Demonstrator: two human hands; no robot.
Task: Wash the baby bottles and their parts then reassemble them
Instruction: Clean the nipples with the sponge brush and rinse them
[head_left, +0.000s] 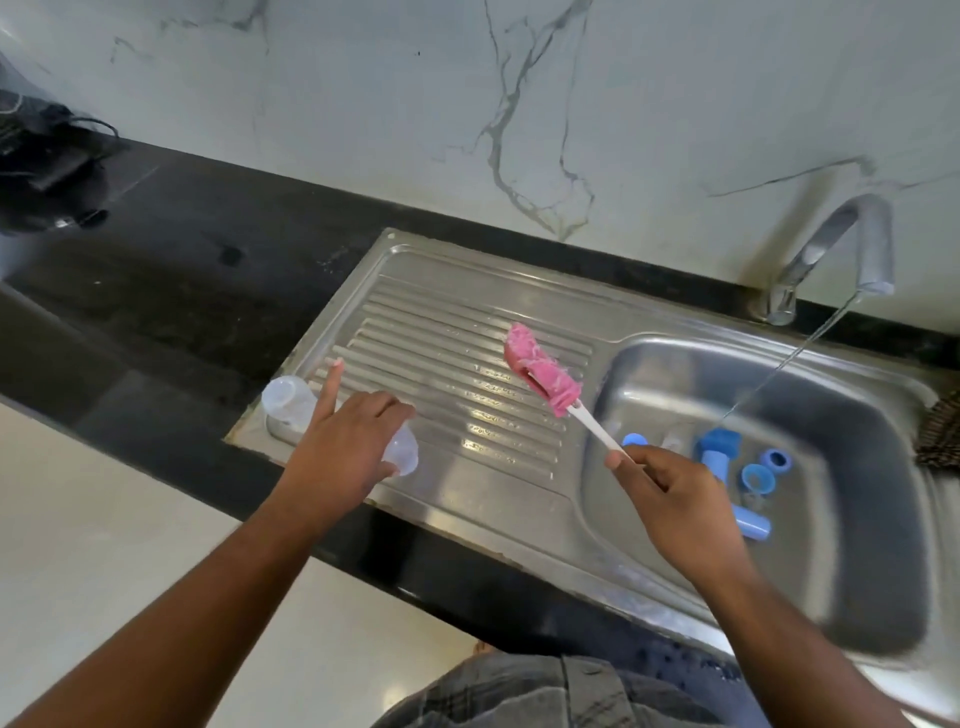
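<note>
Left hand (348, 447) lies over a clear plastic baby bottle (284, 400) resting on its side at the near-left corner of the ribbed stainless-steel drainboard (467, 332); most fingers curl over the bottle's middle, index finger sticks out straight; this hold probably stops the round body rolling and readies it for lifting. Right hand (675, 499) pinches the thin white handle of a pink sponge bottle brush (540, 371); sponge head raised above the drainboard and angled toward the bottle, likely poised for insertion at the bottle mouth. Bottle appears translucent, empty, no cap or teat fitted; its two ends show on either side of the left hand; which end is the mouth cannot be told. White streaks on the sponge suggest suds. Small blue plastic bottle parts (758, 478) lie in the steel sink basin (675, 374), near the thin stream from the curved chrome tap (831, 244); presumably parked there for rinsing. Sink is set in a black stone counter (182, 249).
</note>
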